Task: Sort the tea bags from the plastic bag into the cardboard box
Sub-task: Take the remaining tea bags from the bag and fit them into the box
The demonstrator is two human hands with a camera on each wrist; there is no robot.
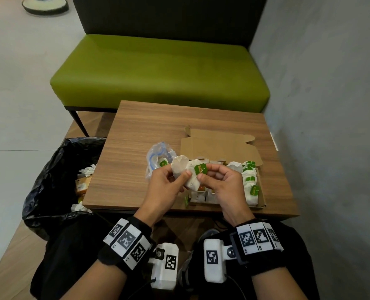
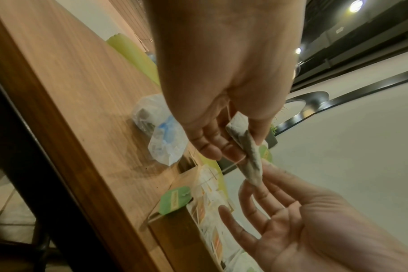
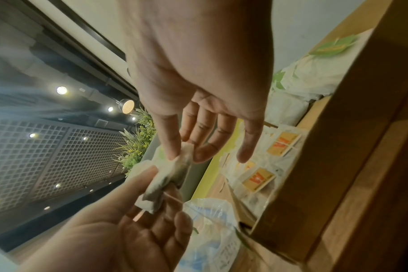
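My left hand and right hand both pinch tea bag above near tabletop; cardboard box right, plastic bag left.

Both hands cover the near-left part of the cardboard box in the head view, so the tea bags packed there cannot be counted. The plastic bag is crumpled and cloudy, its contents perhaps a few more sachets. The print on the green tag is too small to read.
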